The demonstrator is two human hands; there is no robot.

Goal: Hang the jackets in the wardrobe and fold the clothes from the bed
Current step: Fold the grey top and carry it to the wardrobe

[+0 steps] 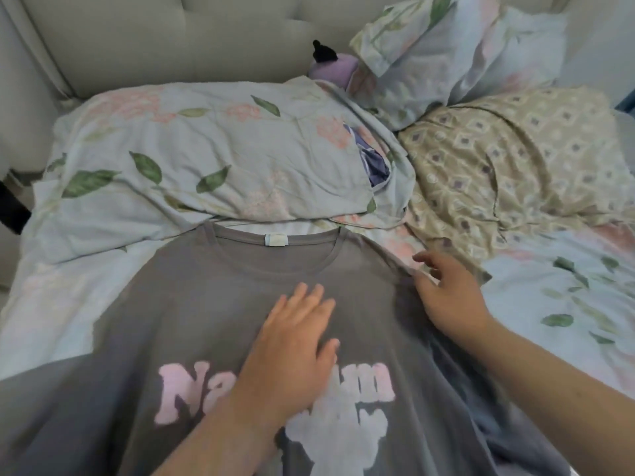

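Right hand (453,300) at right shoulder seam of shirt (192,297), fingers bent, pinch or touch unclear; just inward, left hand (292,341) lies flat, fingers straight, on chest; shirt spread face-up on bed (68,304), collar beyond both hands.

Cream padded headboard (171,36) across the top, tufted. Below it on the left, a big floral pillow (206,149): pale blue case, pink flowers, green leaves, lying flat. Its open end faces right, with blue-purple inner fabric (372,163) poking out. A second pillow (464,56) in the same print is top right, crumpled and propped against the headboard. A purple plush toy (331,65) with a black tip sits between the two, mostly hidden. A beige pillow (515,156) with a purple diamond pattern lies on the right, touching both floral ones. The matching floral sheet (567,286) is creased. A dark object (13,211) at the left edge is cut off, can't tell what it is.
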